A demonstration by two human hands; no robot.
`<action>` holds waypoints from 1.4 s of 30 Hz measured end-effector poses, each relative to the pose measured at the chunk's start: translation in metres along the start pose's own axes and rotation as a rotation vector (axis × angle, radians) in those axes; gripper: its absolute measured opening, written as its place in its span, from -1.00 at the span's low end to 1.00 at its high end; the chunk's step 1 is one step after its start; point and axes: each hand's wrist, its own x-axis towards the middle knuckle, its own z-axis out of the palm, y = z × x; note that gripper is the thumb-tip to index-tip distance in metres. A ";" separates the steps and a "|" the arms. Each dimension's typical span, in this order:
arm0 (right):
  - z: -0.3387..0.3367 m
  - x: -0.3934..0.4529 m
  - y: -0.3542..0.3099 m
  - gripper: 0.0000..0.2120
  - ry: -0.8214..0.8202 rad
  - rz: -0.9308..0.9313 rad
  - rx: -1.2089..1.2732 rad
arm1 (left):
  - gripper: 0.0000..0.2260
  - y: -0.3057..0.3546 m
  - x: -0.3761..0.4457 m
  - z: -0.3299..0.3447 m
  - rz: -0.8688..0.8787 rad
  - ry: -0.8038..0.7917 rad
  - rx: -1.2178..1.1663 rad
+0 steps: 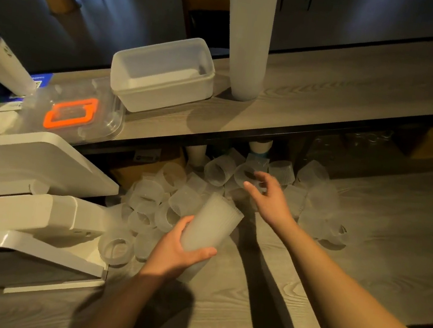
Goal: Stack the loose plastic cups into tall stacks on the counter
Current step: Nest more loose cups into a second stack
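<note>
Nearest us, our left hand [179, 252] wraps a short nested stack [210, 226] of frosted cups, tilted with its mouth toward one o'clock. Beyond it our right hand [269, 195], fingers spread and holding nothing, reaches at twelve o'clock for a loose cup [247, 174] lying on its side. We judge it best to pinch that cup by the rim, turn it to match the stack's direction and seat it squarely. More loose cups [150, 199] litter the counter [361, 265] from ten to two o'clock. Farther, on the raised shelf [329, 96], a tall finished stack [249, 44] stands. At eleven o'clock a lidded white tub [163, 74] looks empty; a clear box with an orange seal [70, 114] sits beside it, contents unclear.
</note>
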 end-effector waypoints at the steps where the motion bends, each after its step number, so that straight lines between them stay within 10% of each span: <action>1: -0.002 0.010 0.001 -0.43 0.037 -0.022 -0.096 | -0.17 -0.003 0.002 -0.002 -0.010 0.000 -0.014; 10: 0.007 0.059 0.012 -0.14 -0.066 -0.240 -0.865 | -0.16 0.000 0.014 -0.010 -0.113 -0.012 -0.032; 24: 0.012 0.071 0.024 -0.27 -0.120 -0.317 -0.976 | -0.23 0.004 0.020 -0.010 -0.132 0.009 -0.047; 35: 0.001 0.046 0.010 -0.30 0.102 -0.138 -0.180 | -0.18 0.002 0.010 -0.010 -0.111 0.033 -0.078; 42: -0.012 0.003 -0.012 -0.79 -0.027 0.042 0.494 | -0.18 -0.002 0.002 -0.007 -0.078 0.026 -0.069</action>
